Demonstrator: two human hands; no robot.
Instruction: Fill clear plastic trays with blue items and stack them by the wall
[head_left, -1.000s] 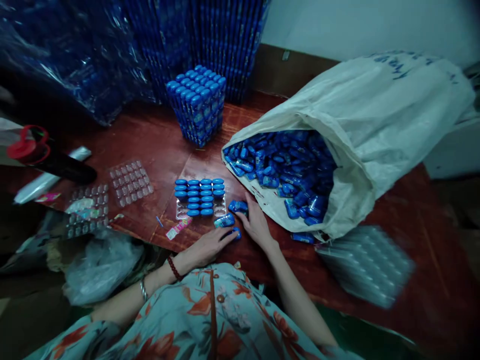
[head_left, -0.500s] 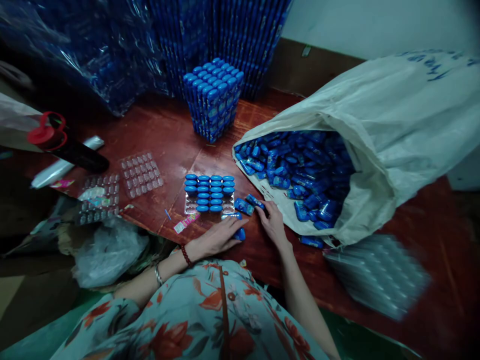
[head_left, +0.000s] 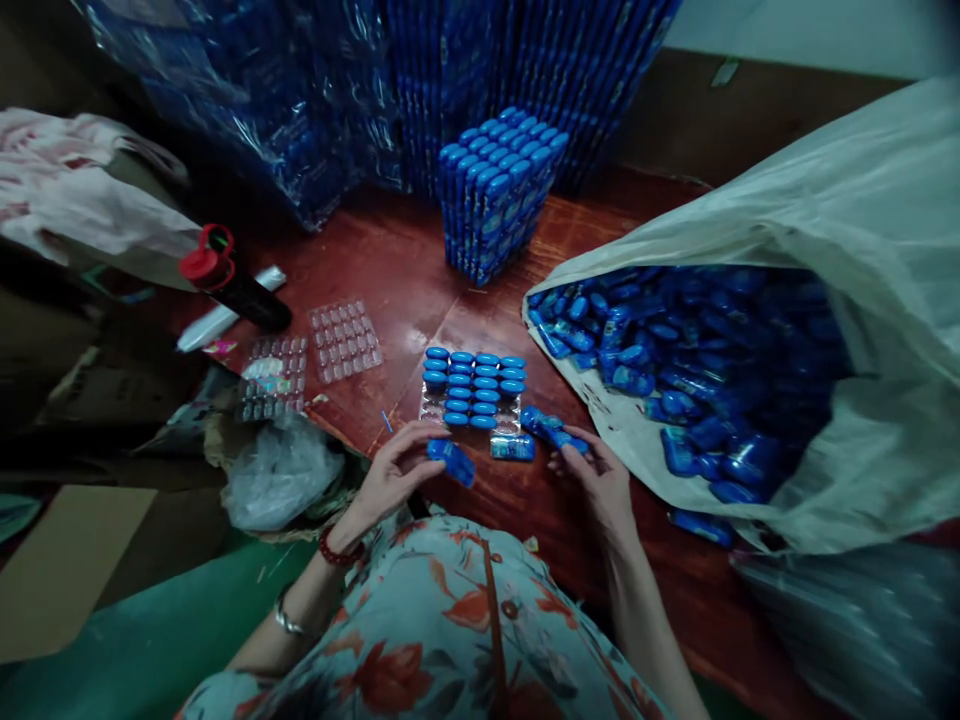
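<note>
Between the thumb and fingers of my left hand (head_left: 394, 465) is a small blue oval-ended container (head_left: 451, 463), tilted above the table's near edge. My right hand (head_left: 604, 485) has its fingers closed around another blue container (head_left: 568, 440). Close to its fingertips lies one more blue container (head_left: 531, 418), and a clear-wrapped one (head_left: 512, 447) rests between the hands. Just beyond them sits a clear plastic blister tray (head_left: 433, 408), partly filled with rows of blue containers (head_left: 474, 393); cavities at its two near corners are bare.
A white sack (head_left: 600, 400) lies open at right, spilling blue containers (head_left: 675, 350). Behind stands a block of stacked filled trays (head_left: 499, 200). Left are bare trays (head_left: 346, 340), a red-capped black bottle (head_left: 240, 290) and a crumpled plastic bag (head_left: 277, 470). Clear trays (head_left: 862, 620) are stacked front right.
My left hand has moved left of the loose containers and lifted one. The right hand has drawn slightly back with its container. The whole view has shifted left.
</note>
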